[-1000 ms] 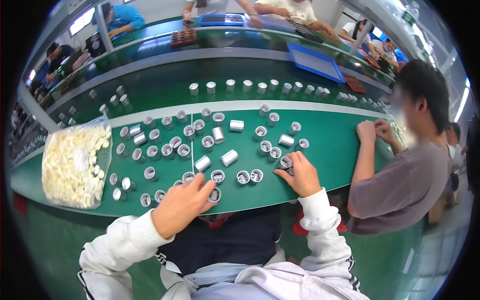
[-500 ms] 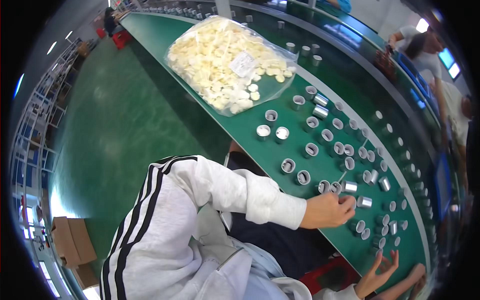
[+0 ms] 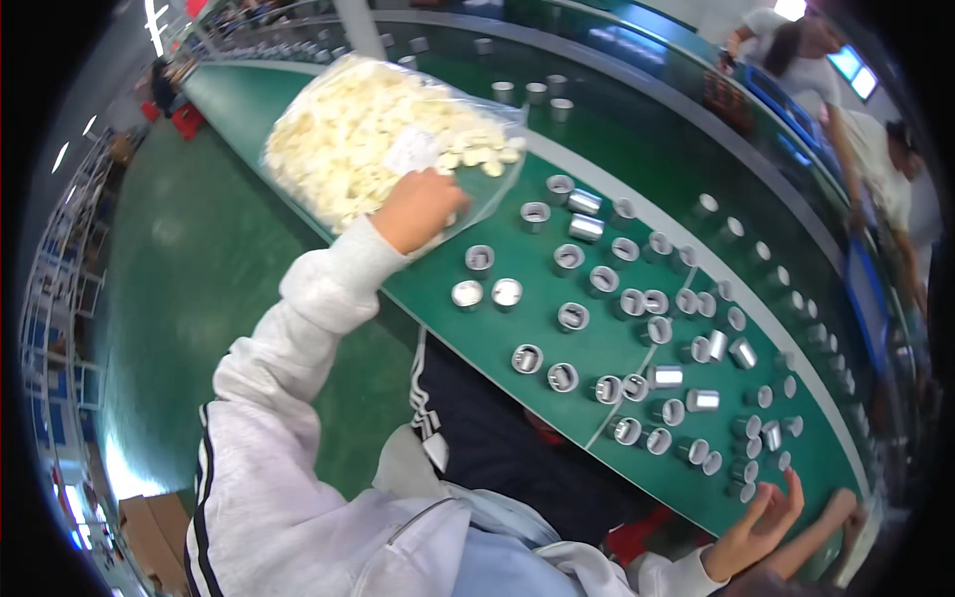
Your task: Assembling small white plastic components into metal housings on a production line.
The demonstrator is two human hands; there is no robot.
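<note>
My left hand (image 3: 423, 209) reaches over the near side of a clear plastic bag (image 3: 507, 184), its fingers curled down and blurred; whether they hold anything is hidden. The bag is filled with pale cream, disc-like pieces (image 3: 348, 129). At the lower right, my right hand (image 3: 761, 527) is raised with fingers spread and nothing in it, close to several small silver metal cups (image 3: 743, 491). Many such cups cover the green work surface (image 3: 517, 398), mostly upright with open tops, a few lying on their sides. Two nearer the bag have white tops (image 3: 506, 294).
Another person's hand (image 3: 841, 507) and forearm are beside my right hand. Past the pale rail (image 3: 637, 204), a dark green belt (image 3: 637, 139) carries more cups. People stand at the far right. Cardboard boxes (image 3: 154, 532) sit on the floor at lower left.
My left hand has moved from among the cups at right to the bag at upper left. The view has shifted, and my right hand stays at the lower right with fingers spread.
</note>
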